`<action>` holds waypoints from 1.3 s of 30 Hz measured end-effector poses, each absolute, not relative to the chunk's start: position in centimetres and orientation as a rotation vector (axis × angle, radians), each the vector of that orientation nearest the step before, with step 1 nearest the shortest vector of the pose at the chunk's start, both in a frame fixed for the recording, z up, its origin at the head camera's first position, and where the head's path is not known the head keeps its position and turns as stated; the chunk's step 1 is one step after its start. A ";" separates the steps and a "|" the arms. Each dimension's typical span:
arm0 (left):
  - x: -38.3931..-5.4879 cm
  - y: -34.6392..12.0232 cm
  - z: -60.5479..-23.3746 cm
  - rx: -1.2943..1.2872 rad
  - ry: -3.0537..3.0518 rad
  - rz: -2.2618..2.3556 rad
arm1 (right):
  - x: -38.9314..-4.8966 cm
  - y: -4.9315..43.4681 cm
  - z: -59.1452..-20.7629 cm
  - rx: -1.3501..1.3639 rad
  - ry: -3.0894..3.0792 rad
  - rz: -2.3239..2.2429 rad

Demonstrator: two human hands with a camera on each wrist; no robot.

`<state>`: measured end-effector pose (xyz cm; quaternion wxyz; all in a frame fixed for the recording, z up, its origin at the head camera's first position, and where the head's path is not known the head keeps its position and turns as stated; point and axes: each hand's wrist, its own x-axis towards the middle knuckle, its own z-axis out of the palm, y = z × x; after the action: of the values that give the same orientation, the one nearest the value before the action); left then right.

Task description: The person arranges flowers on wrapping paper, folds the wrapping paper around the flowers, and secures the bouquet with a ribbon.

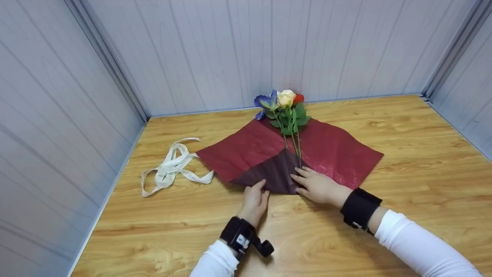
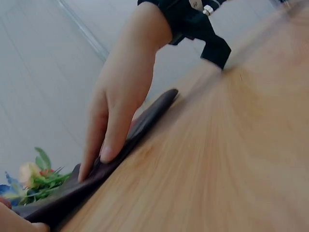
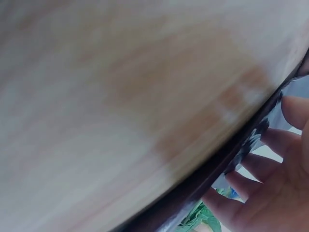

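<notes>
A sheet of dark red wrapping paper (image 1: pixel 242 144) lies on the table with its near corner folded up, showing a darker purple side (image 1: pixel 269 173). The flap covers the lower stems of three artificial flowers: a blue one (image 1: pixel 265 102), a cream rose (image 1: pixel 286 98) and a red one (image 1: pixel 299 99). My left hand (image 1: pixel 254 200) pinches the fold's near edge, finger above and thumb in front. To its right, my right hand (image 1: pixel 317 186) presses on the flap with spread fingers, also seen from the side as the right hand (image 2: pixel 120 92) in the left wrist view.
A loose tangle of white printed ribbon (image 1: pixel 169 169) lies left of the paper on the wooden table (image 1: pixel 173 238). Pale panel walls (image 1: pixel 200 54) stand behind and at both sides, with the flower heads close to the back one.
</notes>
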<state>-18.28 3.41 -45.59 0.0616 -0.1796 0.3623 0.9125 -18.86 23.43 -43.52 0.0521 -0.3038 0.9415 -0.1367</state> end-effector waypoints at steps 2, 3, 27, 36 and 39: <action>-18.3 4.4 -45.5 -0.607 1.143 2.753 | -18.8 23.4 -43.6 -0.929 2.864 -0.422; -18.4 4.8 -45.5 -0.628 1.151 2.760 | -18.8 23.4 -43.6 -0.933 2.866 -0.421; -19.7 9.2 -45.6 0.072 1.594 2.618 | -18.8 23.6 -43.9 -1.162 2.936 -0.248; -20.3 8.8 -45.2 0.292 1.732 2.324 | -18.9 23.4 -44.1 -1.227 2.993 -0.098; -20.6 8.6 -45.2 0.363 1.772 2.227 | -18.8 23.5 -44.4 -1.300 3.062 -0.067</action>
<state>-20.60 8.65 -45.17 0.1360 0.1255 0.6118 0.7690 -18.79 23.51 -44.37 -0.0925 -0.3890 0.9164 -0.0201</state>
